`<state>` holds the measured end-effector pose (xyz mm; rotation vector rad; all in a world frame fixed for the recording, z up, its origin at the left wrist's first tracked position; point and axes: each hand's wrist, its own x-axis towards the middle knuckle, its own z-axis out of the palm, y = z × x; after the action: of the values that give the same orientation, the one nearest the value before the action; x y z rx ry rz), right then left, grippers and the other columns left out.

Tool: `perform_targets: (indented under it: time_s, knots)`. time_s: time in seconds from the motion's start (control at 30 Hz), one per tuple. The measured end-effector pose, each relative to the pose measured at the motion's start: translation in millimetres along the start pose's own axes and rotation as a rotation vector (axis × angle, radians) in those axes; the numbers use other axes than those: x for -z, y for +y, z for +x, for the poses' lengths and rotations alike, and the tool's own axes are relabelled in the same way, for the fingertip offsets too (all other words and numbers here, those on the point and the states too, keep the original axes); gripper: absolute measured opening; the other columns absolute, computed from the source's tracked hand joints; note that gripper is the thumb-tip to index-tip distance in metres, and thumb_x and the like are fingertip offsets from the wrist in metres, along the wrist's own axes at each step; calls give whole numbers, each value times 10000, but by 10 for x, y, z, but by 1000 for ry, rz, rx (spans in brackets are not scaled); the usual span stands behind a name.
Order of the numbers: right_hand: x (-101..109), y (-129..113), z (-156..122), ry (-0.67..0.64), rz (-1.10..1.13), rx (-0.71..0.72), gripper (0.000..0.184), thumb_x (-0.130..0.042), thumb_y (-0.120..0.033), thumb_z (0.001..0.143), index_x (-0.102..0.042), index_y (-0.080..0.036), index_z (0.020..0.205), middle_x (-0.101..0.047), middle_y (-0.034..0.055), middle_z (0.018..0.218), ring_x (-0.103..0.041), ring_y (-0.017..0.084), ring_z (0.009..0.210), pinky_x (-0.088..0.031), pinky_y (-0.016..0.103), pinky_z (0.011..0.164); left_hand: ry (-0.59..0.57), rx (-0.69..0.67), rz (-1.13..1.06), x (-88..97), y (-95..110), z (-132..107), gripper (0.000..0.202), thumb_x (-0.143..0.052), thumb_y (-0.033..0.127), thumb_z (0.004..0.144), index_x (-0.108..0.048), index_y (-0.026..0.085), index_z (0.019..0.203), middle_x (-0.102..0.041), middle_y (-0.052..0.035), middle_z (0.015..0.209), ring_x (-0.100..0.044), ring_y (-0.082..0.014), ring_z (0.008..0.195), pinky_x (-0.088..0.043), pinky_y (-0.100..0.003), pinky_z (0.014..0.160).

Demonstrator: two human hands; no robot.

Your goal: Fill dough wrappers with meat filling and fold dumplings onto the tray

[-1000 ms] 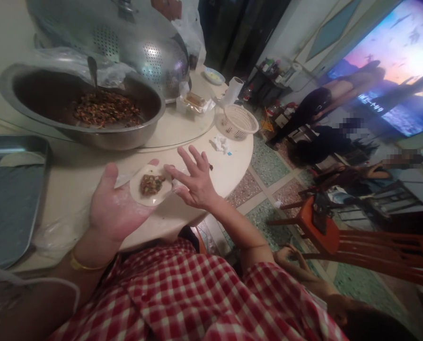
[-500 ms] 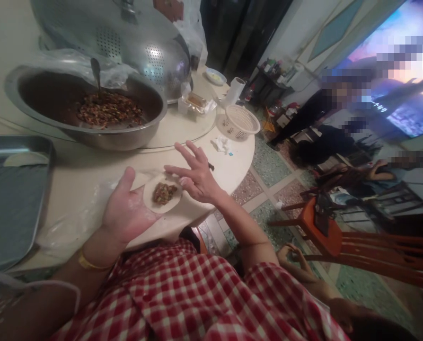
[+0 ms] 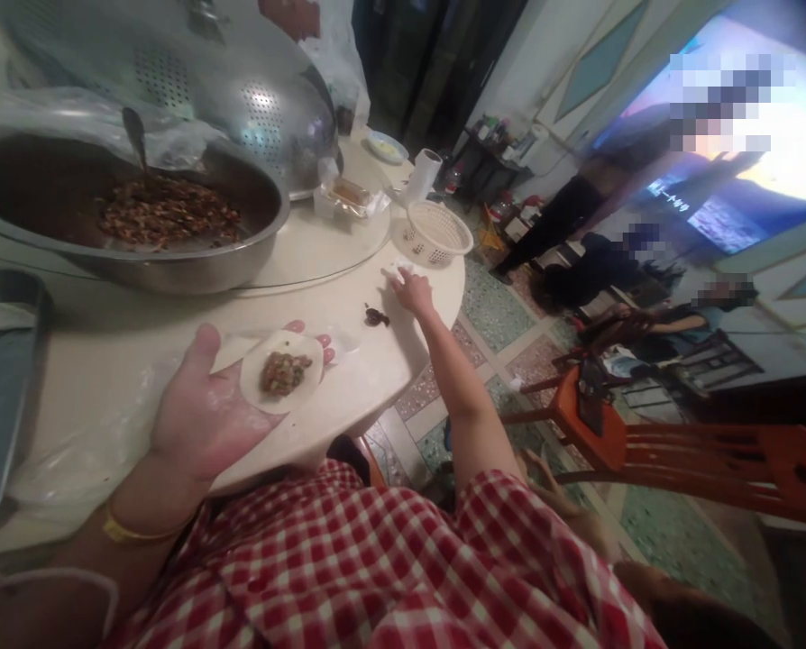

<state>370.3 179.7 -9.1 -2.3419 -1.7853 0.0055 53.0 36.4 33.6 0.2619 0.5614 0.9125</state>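
Note:
On my left hand [image 3: 200, 410], palm up with fingers stretched under it, rests a round dumpling wrapper [image 3: 298, 343]. A mound of chopped filling [image 3: 285, 372] sits at the wrapper's middle, and its edges are unfolded. My right hand [image 3: 415, 294] reaches to the table's far right side, its fingers closed on a crumpled white tissue [image 3: 398, 268], which they partly cover. Left of that hand lies a small dark scrap [image 3: 377, 316]. A large steel bowl [image 3: 241, 270] holds more filling, with a spoon [image 3: 134, 135] standing in it.
A metal tray [image 3: 28, 397] with a pale piece of dough lies at the left. Behind the bowl stands a perforated steel dome [image 3: 295, 99]. A plastic basket [image 3: 436, 233], a paper roll [image 3: 425, 171] and a clear packet [image 3: 352, 198] are farther back. Chairs [image 3: 592, 424] and people are at right.
My right hand has left the wrapper's edge and moved away to the tissue by the basket. My left hand still holds the wrapper and filling. The view has shifted slightly rightward.

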Motion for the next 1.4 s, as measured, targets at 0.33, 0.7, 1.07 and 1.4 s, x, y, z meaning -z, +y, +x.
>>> perform_targets:
  time_s: [0.33, 0.7, 1.07, 1.4]
  knots:
    - [-182, 128, 497, -116, 61, -115, 377, -634, -377, 976, -599, -174, 1292, -629, 101, 1301, -657, 237, 1112, -583, 454, 933, 15, -35, 13, 58, 105, 20, 790, -309, 623, 993, -297, 55, 1541, -694, -249, 1260, -710, -340, 1145, -439, -583, 1122]
    - [-166, 53, 391, 34, 117, -151, 423, -622, -327, 964, -584, -75, 1302, -639, 198, 1282, -625, 294, 1181, -528, 476, 1000, 55, -71, -65, -68, 174, 14, 746, -317, 629, 996, -397, 68, 1480, -642, -254, 1332, -659, -357, 1216, -440, -616, 1111]
    - [-29, -469, -1536, 811, 318, 1057, 194, -604, -278, 925, -665, -356, 1092, -696, 36, 1076, -652, 229, 990, -575, 426, 830, 34, -104, -118, -183, 144, -112, 748, -366, 578, 1011, -323, 37, 1525, -652, -238, 1337, -679, -316, 1193, -551, -487, 1030]
    - [-173, -839, -1559, 561, 393, 1020, 122, -658, -332, 923, -740, -394, 990, -735, 11, 1035, -664, 209, 976, -610, 405, 878, 31, -65, -90, -172, 118, -245, 731, -344, 581, 1014, -364, 60, 1525, -663, -210, 1326, -606, -360, 1291, -567, -501, 996]
